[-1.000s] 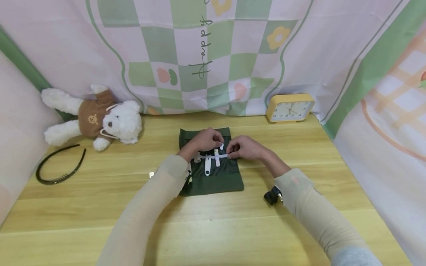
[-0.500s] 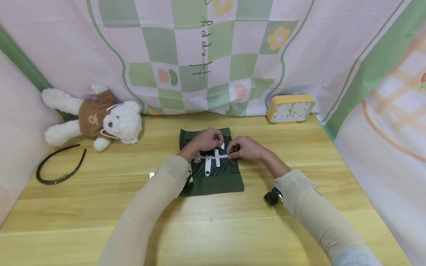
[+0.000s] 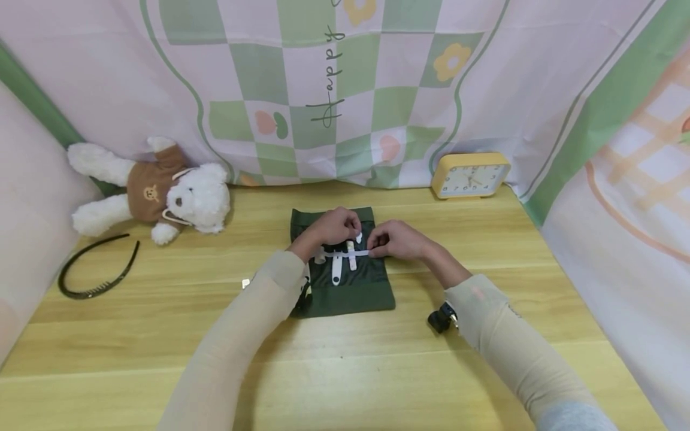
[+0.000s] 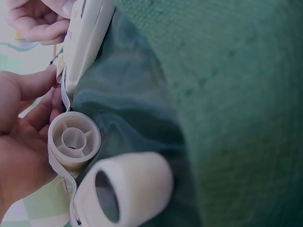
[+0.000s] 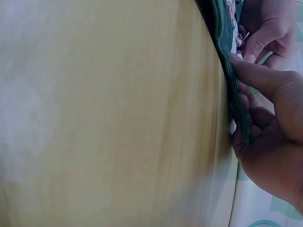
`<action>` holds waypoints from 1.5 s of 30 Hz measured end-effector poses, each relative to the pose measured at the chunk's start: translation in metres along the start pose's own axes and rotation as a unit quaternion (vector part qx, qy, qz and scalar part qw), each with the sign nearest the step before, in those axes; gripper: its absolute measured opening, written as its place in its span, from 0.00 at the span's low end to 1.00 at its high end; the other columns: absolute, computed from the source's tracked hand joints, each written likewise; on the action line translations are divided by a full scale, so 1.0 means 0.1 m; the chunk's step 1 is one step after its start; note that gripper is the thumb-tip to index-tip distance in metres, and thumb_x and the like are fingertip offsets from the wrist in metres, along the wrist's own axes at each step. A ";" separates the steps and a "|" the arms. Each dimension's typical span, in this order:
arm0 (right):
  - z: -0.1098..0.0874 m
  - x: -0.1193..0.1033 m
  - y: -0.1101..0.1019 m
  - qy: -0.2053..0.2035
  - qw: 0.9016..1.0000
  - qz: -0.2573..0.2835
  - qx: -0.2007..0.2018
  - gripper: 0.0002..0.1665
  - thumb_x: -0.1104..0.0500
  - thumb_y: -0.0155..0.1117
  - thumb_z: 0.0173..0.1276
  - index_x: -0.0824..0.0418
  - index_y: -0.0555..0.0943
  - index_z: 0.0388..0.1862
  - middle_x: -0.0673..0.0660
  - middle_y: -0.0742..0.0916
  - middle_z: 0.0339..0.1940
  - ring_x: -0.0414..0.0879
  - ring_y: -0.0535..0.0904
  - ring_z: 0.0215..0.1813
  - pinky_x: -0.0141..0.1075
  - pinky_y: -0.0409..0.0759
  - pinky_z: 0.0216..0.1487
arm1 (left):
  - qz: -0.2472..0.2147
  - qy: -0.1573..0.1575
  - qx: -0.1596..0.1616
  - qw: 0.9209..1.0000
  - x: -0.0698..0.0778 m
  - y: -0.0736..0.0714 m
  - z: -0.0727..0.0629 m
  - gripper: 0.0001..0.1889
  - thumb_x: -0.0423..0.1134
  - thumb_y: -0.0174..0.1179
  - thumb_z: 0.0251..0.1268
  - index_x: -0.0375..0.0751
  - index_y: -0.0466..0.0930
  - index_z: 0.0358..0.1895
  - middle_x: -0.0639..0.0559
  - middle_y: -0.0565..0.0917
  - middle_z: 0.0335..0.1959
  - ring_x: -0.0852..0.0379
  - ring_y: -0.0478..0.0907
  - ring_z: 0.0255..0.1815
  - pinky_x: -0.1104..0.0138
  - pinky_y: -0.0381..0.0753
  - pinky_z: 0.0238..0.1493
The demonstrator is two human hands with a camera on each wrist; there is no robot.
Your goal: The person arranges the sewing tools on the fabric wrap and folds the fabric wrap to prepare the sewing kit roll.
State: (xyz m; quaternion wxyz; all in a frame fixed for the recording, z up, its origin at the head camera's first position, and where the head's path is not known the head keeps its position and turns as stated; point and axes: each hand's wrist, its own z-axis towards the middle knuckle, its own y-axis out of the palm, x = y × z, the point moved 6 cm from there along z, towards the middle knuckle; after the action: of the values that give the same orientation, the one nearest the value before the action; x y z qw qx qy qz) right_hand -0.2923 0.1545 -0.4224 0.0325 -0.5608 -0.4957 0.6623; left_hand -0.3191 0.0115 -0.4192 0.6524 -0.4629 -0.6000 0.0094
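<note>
A dark green cloth case (image 3: 353,297) lies unfolded on the table, a white elastic band (image 3: 360,253) running across it. My left hand (image 3: 335,226) pinches a small white piece (image 3: 359,237) above the band; its kind is hard to tell. My right hand (image 3: 400,239) grips the case's right edge at the band's end, thumb on top and fingers beneath in the right wrist view. Under the band sit a white flat tool (image 3: 336,269) and a patterned strip (image 3: 352,257). The left wrist view shows a pale spool (image 4: 74,137) and a white ring-shaped piece (image 4: 137,189) near my left hand.
On the wooden table (image 3: 345,371), a white plush dog (image 3: 199,197) in a brown top lies at the back left. A black headband (image 3: 97,290) is in front of it. A yellow clock (image 3: 471,175) stands back right, against a patterned curtain (image 3: 399,108).
Both hands stay almost in place at the case. The small white piece under my left fingertips shifts and turns slightly.
</note>
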 end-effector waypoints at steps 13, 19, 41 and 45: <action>0.00 -0.03 0.00 -0.004 1.000 -0.002 0.002 0.04 0.63 0.73 0.67 0.63 0.88 0.37 0.51 0.86 0.30 0.45 0.79 0.32 0.39 0.78 0.36 | 0.000 -0.006 -0.004 1.000 0.00 0.01 0.00 0.09 0.31 0.52 0.77 0.37 0.83 0.43 0.47 0.82 0.40 0.54 0.71 0.32 0.62 0.72 0.40; 0.00 -0.02 0.00 0.000 1.000 0.002 0.001 0.03 0.63 0.73 0.67 0.63 0.88 0.36 0.51 0.85 0.30 0.46 0.78 0.32 0.39 0.77 0.36 | 0.011 -0.004 -0.020 1.000 0.02 0.03 -0.01 0.09 0.35 0.54 0.78 0.39 0.84 0.45 0.48 0.83 0.42 0.53 0.75 0.36 0.61 0.75 0.42; -0.01 0.00 0.00 0.009 1.000 0.012 -0.001 0.02 0.63 0.72 0.68 0.62 0.88 0.37 0.52 0.86 0.32 0.46 0.79 0.33 0.40 0.78 0.37 | 0.040 0.008 -0.030 0.999 0.04 0.06 -0.01 0.06 0.37 0.63 0.73 0.41 0.88 0.42 0.51 0.86 0.40 0.54 0.81 0.40 0.61 0.80 0.45; -0.01 0.01 0.01 0.006 1.000 0.011 -0.001 0.02 0.63 0.72 0.68 0.62 0.88 0.37 0.52 0.86 0.32 0.46 0.79 0.33 0.39 0.78 0.36 | 0.032 0.003 -0.030 0.999 0.03 0.07 -0.02 0.06 0.36 0.63 0.73 0.41 0.88 0.43 0.50 0.86 0.40 0.54 0.81 0.40 0.61 0.80 0.45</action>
State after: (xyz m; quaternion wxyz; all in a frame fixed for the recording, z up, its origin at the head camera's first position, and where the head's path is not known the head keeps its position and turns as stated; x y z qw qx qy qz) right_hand -0.2917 0.1549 -0.4231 0.0278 -0.5700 -0.4904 0.6587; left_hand -0.3127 0.0156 -0.4204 0.6395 -0.5015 -0.5826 0.0107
